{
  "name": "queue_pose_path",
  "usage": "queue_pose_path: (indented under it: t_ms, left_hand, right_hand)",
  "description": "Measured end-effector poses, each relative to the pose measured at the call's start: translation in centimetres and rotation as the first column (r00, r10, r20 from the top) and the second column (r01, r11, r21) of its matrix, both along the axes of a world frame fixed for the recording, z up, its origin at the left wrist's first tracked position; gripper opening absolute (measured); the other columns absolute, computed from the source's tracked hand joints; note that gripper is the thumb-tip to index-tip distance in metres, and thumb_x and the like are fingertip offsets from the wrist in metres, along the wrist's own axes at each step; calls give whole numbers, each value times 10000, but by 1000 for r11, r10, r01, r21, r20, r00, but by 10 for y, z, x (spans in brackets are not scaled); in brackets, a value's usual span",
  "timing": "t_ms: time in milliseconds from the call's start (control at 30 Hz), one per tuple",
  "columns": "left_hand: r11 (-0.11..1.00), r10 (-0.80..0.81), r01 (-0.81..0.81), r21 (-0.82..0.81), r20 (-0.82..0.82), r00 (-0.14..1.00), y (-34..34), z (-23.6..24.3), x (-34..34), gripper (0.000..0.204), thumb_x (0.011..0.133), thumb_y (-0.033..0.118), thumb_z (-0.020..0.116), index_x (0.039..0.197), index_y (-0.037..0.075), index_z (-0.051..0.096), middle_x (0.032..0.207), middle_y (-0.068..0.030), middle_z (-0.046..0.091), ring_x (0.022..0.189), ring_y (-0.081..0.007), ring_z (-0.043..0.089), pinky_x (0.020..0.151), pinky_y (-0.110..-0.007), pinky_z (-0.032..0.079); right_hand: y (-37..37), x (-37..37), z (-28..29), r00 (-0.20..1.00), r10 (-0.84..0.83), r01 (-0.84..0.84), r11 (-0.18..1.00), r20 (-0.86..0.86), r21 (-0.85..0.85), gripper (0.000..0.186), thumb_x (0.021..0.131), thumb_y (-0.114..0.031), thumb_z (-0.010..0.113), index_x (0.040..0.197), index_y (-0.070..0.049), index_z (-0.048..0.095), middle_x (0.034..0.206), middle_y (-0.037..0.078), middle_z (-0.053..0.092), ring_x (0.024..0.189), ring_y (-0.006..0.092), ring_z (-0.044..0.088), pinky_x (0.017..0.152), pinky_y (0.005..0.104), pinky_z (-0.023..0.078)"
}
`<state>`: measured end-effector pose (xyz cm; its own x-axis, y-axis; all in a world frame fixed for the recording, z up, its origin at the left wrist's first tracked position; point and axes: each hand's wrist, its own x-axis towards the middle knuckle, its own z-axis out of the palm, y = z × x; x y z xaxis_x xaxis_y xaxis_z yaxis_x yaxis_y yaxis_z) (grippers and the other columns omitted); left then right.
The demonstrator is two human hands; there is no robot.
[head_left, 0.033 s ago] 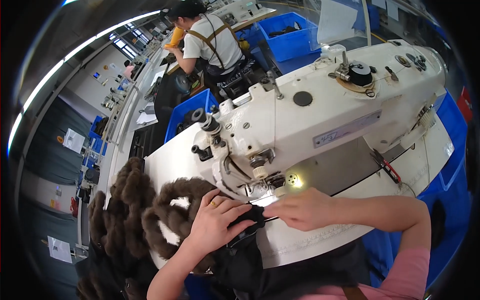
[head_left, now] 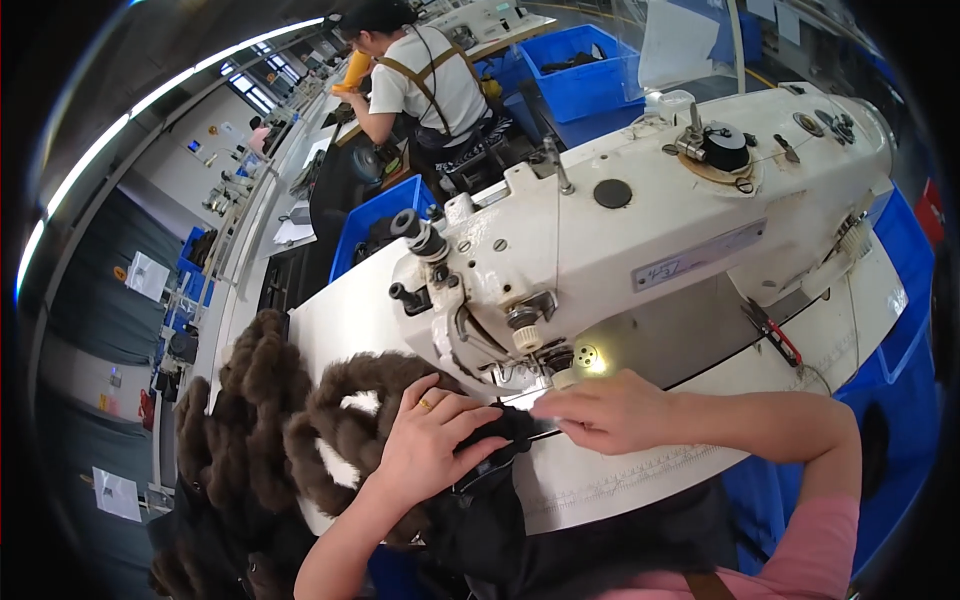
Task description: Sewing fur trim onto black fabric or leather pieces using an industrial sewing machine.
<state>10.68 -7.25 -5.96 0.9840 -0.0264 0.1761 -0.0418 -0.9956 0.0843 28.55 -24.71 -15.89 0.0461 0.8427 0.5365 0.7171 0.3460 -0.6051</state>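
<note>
My left hand (head_left: 430, 440) presses down on black fabric (head_left: 490, 500) at the front of a white sewing machine (head_left: 590, 260). Its thumb and fingers close over a fold of that cloth. Just right of the fold is my right hand (head_left: 615, 412), fingers curled together close to the needle area; whatever they pinch is hidden. The presser foot and needle (head_left: 540, 375) sit right behind both hands, lit by a small lamp. Fluffy brown fur strips (head_left: 375, 378) lie in loops against the left hand, joined by more fur (head_left: 262, 375) farther left.
Red-handled thread snips (head_left: 775, 335) lie on the machine bed at the right. A black thread spool (head_left: 722, 150) stands atop the machine. Blue bins (head_left: 582, 88) are behind, and another blue bin (head_left: 375, 225) is beyond the table. A co-worker (head_left: 430, 85) sits farther back.
My right hand has shifted slightly right, drawing away from the fold of black fabric. The left hand keeps its place on the cloth.
</note>
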Motion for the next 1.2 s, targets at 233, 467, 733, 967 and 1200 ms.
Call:
queue_pose_path:
  t_ms: [233,467,733,967,1200]
  left_hand:
    - [993,-106,112,-33,154,982,8,-7,-8,143,736,192,786,833,134,698,884,17,647,842,-182,610,946,-413,462]
    - [938,-303,336,-84,274,913,7,-5,-21,225,659,146,831,821,111,678,882,5,657,802,-193,628,833,-388,509]
    - [978,-187,193,-78,80,979,-51,79,-61,176,757,159,741,900,69,692,943,2,639,875,-186,556,750,-301,437]
    - [941,81,-29,-338,142,987,-48,21,-105,308,744,164,775,1016,75,660,916,-53,628,784,-242,603,695,-336,506]
    - [989,-7,41,-143,229,973,-55,9,-113,250,756,133,748,995,100,683,906,-17,609,766,-204,587,701,-332,492]
  right_hand:
    - [31,-28,15,994,-112,105,970,-19,-221,297,870,-316,599,947,-31,639,771,131,648,657,328,642,618,439,511]
    - [35,-43,53,959,55,76,896,279,-438,243,859,-217,569,785,13,600,714,167,636,614,367,618,583,469,500]
    - [6,-115,48,195,-52,-317,942,-979,-113,295,996,-227,451,821,-28,578,713,37,598,593,94,558,487,233,430]
    - [-6,-139,39,488,-89,-200,957,-868,-210,287,978,-169,514,770,3,609,736,64,661,621,68,591,544,213,479]
    - [-20,-131,38,654,-41,-235,938,-755,-254,286,985,-158,501,794,18,622,718,56,661,648,78,631,552,207,476]
